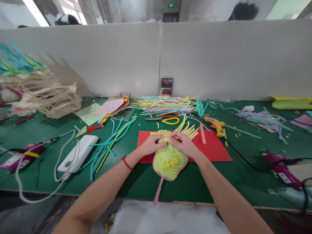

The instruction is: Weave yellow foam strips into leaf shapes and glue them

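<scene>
A fan-shaped piece of yellow pipe cleaners [162,160] has a pink rim, a twisted pink handle [158,191] pointing towards me and small bright yellow flowers [172,162]. My left hand [151,145] pinches its far edge from the left. From the right, my right hand [184,145] grips the same edge, thumbs close together. What lies between the fingertips is too small to make out. Under the fan's far part is a red sheet [214,151]. Loose yellow pipe cleaners [191,130] fan out just beyond my right hand.
Scissors [170,120] lie beyond the sheet, before a heap of coloured pipe cleaners [165,105]. A yellow glue gun [215,125] rests at right, its cord running to a purple power strip [282,170]. Left are blue-green pipe cleaners [107,148], a white power bank [79,154] and a stick model [48,94].
</scene>
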Tool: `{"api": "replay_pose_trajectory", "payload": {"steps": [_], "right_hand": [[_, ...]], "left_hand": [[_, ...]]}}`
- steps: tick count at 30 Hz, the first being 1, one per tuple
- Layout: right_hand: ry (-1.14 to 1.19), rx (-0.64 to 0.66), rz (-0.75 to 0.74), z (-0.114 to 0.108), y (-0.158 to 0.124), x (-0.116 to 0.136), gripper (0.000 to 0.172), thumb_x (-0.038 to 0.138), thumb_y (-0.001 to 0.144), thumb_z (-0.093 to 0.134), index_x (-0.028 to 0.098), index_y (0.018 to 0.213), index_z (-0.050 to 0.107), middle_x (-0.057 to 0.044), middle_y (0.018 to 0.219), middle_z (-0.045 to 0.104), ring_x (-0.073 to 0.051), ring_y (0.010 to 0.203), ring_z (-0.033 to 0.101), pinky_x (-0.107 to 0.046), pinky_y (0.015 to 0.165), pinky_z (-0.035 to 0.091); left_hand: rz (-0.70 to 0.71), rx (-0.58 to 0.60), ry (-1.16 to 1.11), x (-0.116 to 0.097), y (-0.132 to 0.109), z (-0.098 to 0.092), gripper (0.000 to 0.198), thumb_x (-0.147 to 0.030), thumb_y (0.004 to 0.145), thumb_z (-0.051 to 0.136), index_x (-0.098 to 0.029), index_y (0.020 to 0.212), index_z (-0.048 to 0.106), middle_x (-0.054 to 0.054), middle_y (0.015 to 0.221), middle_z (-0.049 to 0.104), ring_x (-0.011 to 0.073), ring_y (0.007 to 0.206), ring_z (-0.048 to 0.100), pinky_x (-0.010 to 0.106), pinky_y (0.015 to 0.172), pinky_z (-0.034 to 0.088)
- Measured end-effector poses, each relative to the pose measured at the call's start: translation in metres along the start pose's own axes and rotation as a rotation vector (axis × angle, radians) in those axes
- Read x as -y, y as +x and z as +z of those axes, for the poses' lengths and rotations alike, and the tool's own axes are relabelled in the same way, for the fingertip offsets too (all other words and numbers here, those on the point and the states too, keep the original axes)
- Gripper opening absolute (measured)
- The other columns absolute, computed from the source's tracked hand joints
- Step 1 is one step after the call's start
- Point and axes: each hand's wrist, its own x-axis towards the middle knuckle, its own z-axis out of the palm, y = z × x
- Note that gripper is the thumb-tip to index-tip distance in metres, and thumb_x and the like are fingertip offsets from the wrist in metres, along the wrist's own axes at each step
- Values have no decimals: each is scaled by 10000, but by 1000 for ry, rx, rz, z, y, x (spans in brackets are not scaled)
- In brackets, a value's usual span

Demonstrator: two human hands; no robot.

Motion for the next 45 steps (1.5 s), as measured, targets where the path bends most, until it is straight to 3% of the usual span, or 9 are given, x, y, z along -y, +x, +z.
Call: {"api": "replay_pose_trajectory", "payload": {"steps": [6,11,16,23,27,34,40,45], "right_hand": [[19,-58,30,-8,2,-2,380,540,699,668,214,894,652,-39,859,692,-210,800,630,-318,672,484],[91,-177,26,-22,8,-7,517,681,780,482,202,825,671,-68,877,701,-258,930,629,-358,746,507],[130,-153,34,-21,8,-11,459,650,703,618,208,823,648,-33,693,669,-245,723,649,-332,555,505],[157,-125,33,-17,6,-11,415,600,713,637,223,879,593,15,580,605,-161,428,540,-277,360,376],[175,-125,31,-17,6,-10,401,590,705,652,219,844,587,20,565,596,-154,413,527,-275,356,370],[202,-113,53,-17,7,-14,391,570,678,685,218,836,619,-5,610,642,-190,495,586,-299,404,428],[254,-106,65,-17,8,-16,389,531,659,722,211,859,631,-2,644,663,-185,522,611,-288,428,464],[314,-86,104,-13,6,-13,420,515,681,710,202,952,636,25,569,639,-158,380,550,-260,316,403]], "left_hand": [[-21,-53,-69,-2,2,-3,311,-455,672,672,-159,671,577,-21,634,517,130,614,480,230,538,390],[-41,-251,-126,2,5,-12,336,-487,703,625,-165,685,529,-28,636,506,117,593,469,214,507,371],[-30,-413,-156,6,7,-16,356,-503,708,617,-181,658,473,-39,634,462,111,602,440,215,528,370],[2,-406,-181,-1,6,-16,365,-514,659,663,-179,678,521,-32,644,494,117,606,443,221,536,370],[5,-394,-197,0,5,-17,377,-520,652,675,-176,679,526,-29,655,510,121,617,460,224,544,377],[14,-368,-248,0,6,-17,428,-592,764,534,-169,799,593,8,766,591,153,738,532,254,680,437],[-10,-381,-210,2,6,-18,312,-466,692,673,-167,754,609,-30,672,549,120,635,470,219,564,374],[-15,-483,-219,7,8,-19,278,-437,698,687,-173,693,599,-56,597,491,104,589,417,212,527,313]]}}
